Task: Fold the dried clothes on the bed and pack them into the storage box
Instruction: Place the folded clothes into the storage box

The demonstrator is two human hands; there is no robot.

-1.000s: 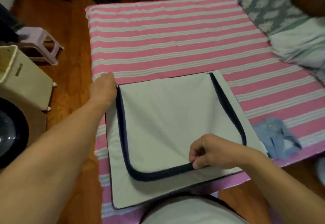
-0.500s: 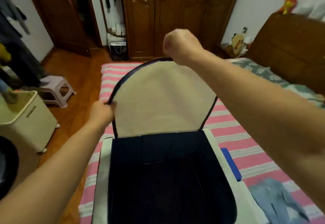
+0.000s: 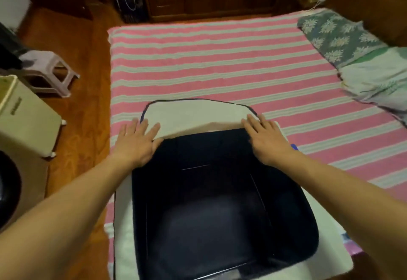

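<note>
Head view: left hand [image 3: 137, 142] and right hand [image 3: 265, 139], fingers spread, pressed the lid [image 3: 193, 114] of the open storage box [image 3: 123, 224] flat on the bed [image 3: 220, 59].

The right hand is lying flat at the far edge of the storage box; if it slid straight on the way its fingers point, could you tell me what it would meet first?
The right hand would probably cross the flipped-back lid first, reaching its dark piping, then the striped bedsheet beyond.
</note>
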